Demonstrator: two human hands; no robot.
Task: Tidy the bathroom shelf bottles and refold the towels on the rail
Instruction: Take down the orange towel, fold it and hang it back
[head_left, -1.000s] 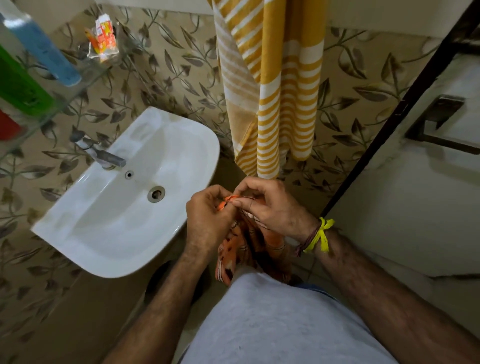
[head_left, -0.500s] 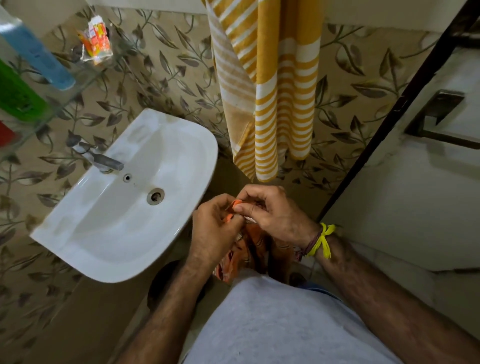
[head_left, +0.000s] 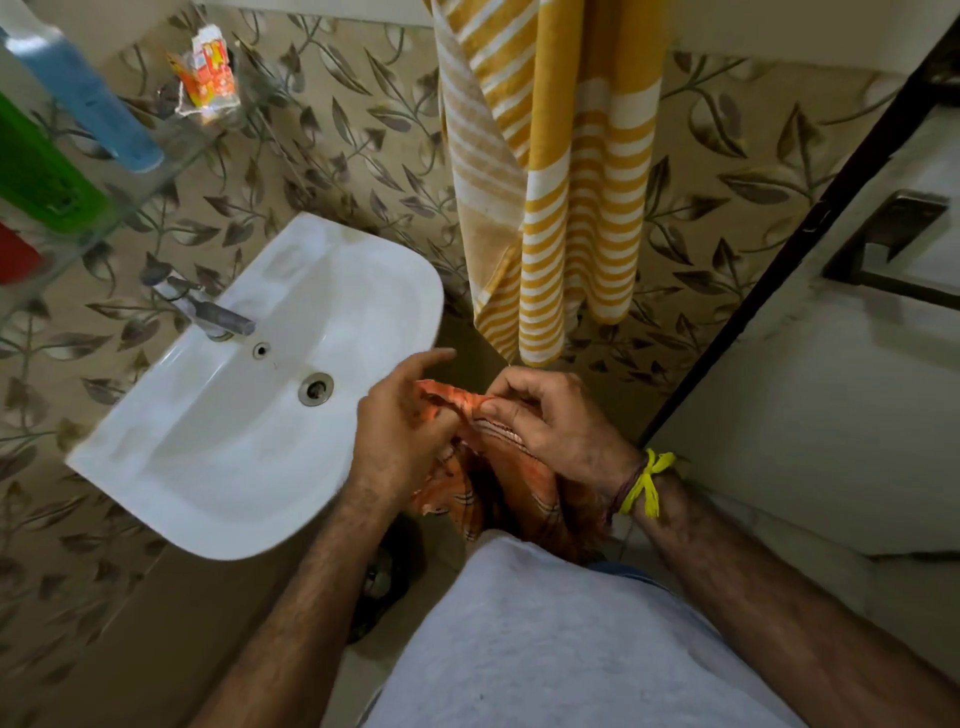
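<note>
An orange checked towel hangs bunched in front of my body, and both hands grip its top edge. My left hand pinches the edge with its forefinger sticking out. My right hand pinches the same edge just to the right. A yellow and white striped towel hangs from above against the leaf-patterned wall. On the glass shelf at upper left stand a blue bottle, a green bottle, a red item and a small orange tube.
A white washbasin with a metal tap juts out just left of my hands. A dark door frame and a white door with a metal handle close in on the right.
My hands have drawn slightly apart along the orange towel's edge, and my left forefinger has lifted and straightened.
</note>
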